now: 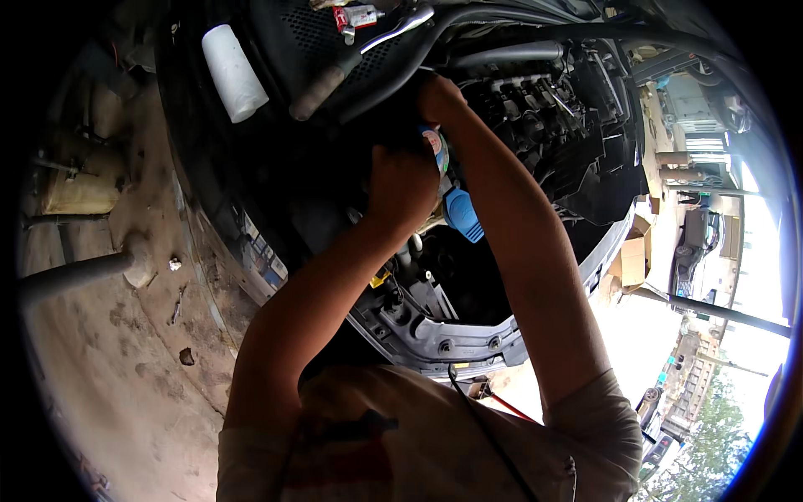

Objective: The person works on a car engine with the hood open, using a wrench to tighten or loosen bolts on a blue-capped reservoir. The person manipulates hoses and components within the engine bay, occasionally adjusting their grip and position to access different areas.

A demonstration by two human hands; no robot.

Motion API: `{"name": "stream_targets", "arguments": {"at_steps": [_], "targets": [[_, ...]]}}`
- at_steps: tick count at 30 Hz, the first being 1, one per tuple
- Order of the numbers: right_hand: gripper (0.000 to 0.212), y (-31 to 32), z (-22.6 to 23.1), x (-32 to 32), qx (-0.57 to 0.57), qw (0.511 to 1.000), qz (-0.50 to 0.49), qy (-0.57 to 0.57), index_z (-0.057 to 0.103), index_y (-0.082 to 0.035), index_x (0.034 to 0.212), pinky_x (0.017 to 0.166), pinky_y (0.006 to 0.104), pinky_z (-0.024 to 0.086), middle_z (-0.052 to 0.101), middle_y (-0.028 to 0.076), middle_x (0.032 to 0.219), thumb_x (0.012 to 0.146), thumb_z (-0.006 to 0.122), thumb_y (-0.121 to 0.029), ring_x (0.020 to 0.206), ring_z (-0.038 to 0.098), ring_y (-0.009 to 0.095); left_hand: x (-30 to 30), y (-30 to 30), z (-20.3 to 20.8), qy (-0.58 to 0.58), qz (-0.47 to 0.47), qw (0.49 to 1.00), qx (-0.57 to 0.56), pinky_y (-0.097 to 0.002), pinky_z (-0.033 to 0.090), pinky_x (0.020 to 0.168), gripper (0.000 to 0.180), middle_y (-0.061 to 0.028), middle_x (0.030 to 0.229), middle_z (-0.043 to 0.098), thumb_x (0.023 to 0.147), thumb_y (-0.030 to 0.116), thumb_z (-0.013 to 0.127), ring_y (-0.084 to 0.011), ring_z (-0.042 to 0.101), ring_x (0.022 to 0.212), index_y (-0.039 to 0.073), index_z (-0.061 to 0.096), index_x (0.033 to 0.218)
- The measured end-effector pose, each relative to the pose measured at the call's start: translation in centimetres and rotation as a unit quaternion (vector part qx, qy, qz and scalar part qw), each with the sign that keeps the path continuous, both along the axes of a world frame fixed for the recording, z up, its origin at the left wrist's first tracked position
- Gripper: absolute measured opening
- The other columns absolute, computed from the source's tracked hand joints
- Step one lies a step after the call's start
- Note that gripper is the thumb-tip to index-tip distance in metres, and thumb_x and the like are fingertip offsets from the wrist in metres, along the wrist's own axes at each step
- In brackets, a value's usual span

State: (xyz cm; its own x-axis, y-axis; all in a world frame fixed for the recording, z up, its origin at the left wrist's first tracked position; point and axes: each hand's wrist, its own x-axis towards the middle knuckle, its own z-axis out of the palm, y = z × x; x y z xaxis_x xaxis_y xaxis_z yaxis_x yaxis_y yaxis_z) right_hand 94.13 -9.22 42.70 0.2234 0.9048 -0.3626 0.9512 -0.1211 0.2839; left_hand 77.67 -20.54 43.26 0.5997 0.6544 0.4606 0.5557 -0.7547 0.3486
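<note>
Both my arms reach into the dark side of a car's engine bay. My left hand (405, 180) shows its back, and its fingers run into deep shadow. Farther in is my right hand (441, 100), bent at the wrist, with its fingers hidden by the hand and the dark. Between the two hands a round-edged thing with a colourful label (434, 144) shows in part; whether either hand touches it I cannot tell. A blue ribbed cap (463, 215) sits just below it, beside my right forearm.
On the black cowl lie a ratchet (360, 63) and a red-and-white tube (358, 17). A white paper roll (233, 74) rests to their left. The exposed engine (535, 105) is at right, the front crossmember (435, 335) nearer me. A cardboard box (633, 255) stands beyond the car.
</note>
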Motion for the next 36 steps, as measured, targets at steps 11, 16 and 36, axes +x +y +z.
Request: {"name": "stream_targets", "arguments": {"at_steps": [11, 16, 36], "targets": [[0.042, -1.4, 3.7, -2.7, 0.012, 0.981, -0.147, 0.128, 0.063, -0.011, 0.129, 0.102, 0.0544, 0.044, 0.057, 0.016, 0.138, 0.089, 0.062, -0.023, 0.128, 0.053, 0.036, -0.3, -0.3, 0.7, 0.048, -0.021, 0.995, -0.087, -0.0431, 0.039, 0.076, 0.049, -0.0087, 0.071, 0.066, 0.077, 0.018, 0.073, -0.0232, 0.064, 0.068, -0.005, 0.062, 0.118], [0.042, -0.8, 2.7, -1.7, 0.006, 0.982, -0.143, 0.125, 0.063, -0.007, 0.127, 0.102, 0.0536, 0.046, 0.058, 0.018, 0.136, 0.087, 0.063, -0.022, 0.127, 0.054, 0.037, -0.5, -0.1, 1.8, 0.078, -0.025, 0.993, -0.089, -0.0422, 0.04, 0.079, 0.05, -0.0087, 0.072, 0.067, 0.079, 0.022, 0.074, -0.023, 0.065, 0.069, -0.004, 0.062, 0.12], [0.037, -1.4, 2.4, -1.6, 0.099, 0.959, -0.201, 0.173, 0.068, -0.004, 0.114, 0.089, 0.0428, 0.056, 0.07, 0.019, 0.113, 0.078, 0.066, -0.013, 0.11, 0.066, 0.033, -0.2, -0.4, 0.7, 0.033, -0.018, 0.999, -0.029, -0.0419, 0.037, 0.07, 0.053, -0.0046, 0.063, 0.064, 0.065, 0.018, 0.079, -0.0209, 0.064, 0.064, -0.004, 0.065, 0.111]]}}
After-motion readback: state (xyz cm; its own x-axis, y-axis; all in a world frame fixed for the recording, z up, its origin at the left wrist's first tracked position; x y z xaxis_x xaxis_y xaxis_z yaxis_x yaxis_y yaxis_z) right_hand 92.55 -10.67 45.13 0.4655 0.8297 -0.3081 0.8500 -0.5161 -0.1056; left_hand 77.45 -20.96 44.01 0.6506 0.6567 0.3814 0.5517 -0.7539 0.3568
